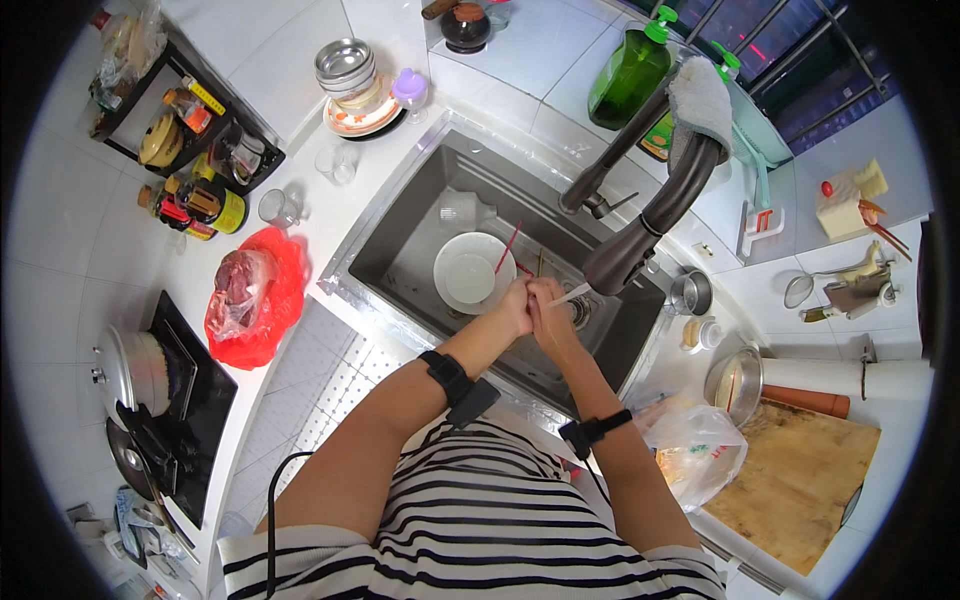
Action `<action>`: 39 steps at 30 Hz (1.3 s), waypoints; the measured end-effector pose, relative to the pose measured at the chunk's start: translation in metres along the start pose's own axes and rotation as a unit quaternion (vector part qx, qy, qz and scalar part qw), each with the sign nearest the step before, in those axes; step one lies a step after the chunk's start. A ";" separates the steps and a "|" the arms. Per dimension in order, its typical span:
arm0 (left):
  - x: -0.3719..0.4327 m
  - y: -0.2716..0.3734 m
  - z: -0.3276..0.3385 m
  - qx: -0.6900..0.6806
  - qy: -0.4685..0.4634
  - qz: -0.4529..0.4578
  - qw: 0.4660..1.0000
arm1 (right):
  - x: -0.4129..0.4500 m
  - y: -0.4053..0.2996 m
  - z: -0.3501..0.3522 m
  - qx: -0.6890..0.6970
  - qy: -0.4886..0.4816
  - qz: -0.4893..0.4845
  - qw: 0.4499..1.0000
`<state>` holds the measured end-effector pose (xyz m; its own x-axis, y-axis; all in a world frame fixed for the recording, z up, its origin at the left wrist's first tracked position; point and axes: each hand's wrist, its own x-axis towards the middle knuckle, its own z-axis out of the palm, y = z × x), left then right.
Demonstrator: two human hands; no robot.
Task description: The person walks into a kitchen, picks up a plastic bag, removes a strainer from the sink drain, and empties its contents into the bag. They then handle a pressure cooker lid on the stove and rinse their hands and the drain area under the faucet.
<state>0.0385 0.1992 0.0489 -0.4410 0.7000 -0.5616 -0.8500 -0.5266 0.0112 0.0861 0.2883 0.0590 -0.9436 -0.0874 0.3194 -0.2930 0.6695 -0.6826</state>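
Over the grey kitchen sink (397, 247), my left hand (517, 304) and my right hand (549, 306) are pressed together. A stream of water (570, 295) from the dark pull-out faucet (619, 262) runs onto them. Their fingers overlap, so whether anything small lies between them is hidden. Just left of the hands sits a white bowl (450, 259) in the basin. A red stick (510, 244) leans at the bowl's edge. Farther back in the sink lies a whitish ribbed cup (459, 211). The drain (578, 313) shows partly beside my right hand.
On the left counter, raw meat (241, 289) lies on a red plastic bag (281, 315) near a glass mug (279, 208). Stacked metal bowls (345, 64) stand behind. At right are a plastic bag (697, 450), a metal bowl (716, 382) and a wooden cutting board (795, 480).
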 end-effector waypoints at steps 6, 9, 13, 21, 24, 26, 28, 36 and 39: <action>-0.015 -0.001 -0.013 0.191 -0.010 -0.029 0.981 | -0.032 -0.005 -0.070 -0.089 -0.196 0.056 0.975; -0.059 0.021 0.008 0.264 -0.101 -0.010 0.959 | 0.007 -0.028 -0.124 0.000 -0.143 0.154 0.978; -0.087 0.068 -0.033 0.369 -0.029 0.042 0.928 | 0.059 -0.093 -0.179 0.222 0.022 0.165 0.961; -0.168 0.168 -0.162 0.728 0.549 0.140 0.386 | 0.123 -0.139 -0.150 0.359 -0.127 0.136 0.914; -0.179 0.170 -0.166 0.707 0.532 0.029 0.464 | 0.135 -0.136 -0.096 0.320 -0.145 0.118 0.929; -0.179 0.167 -0.156 0.717 0.519 0.004 0.465 | 0.142 -0.130 -0.063 0.329 -0.174 0.129 0.919; -0.177 0.164 -0.142 0.729 0.504 -0.018 0.463 | 0.147 -0.116 -0.029 0.345 -0.186 0.121 0.912; -0.176 0.168 -0.136 0.745 0.488 -0.090 0.447 | 0.213 -0.088 0.070 0.371 -0.146 0.120 0.909; -0.179 0.171 -0.138 0.739 0.489 -0.089 0.455 | 0.233 -0.077 0.074 0.319 -0.116 0.120 0.933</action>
<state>0.0119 -0.0832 0.0371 -0.6021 -0.2626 -0.7540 -0.4324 0.9012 0.0314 -0.1225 0.1621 0.1377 -0.9801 -0.1983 0.0071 -0.0316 0.1206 -0.9922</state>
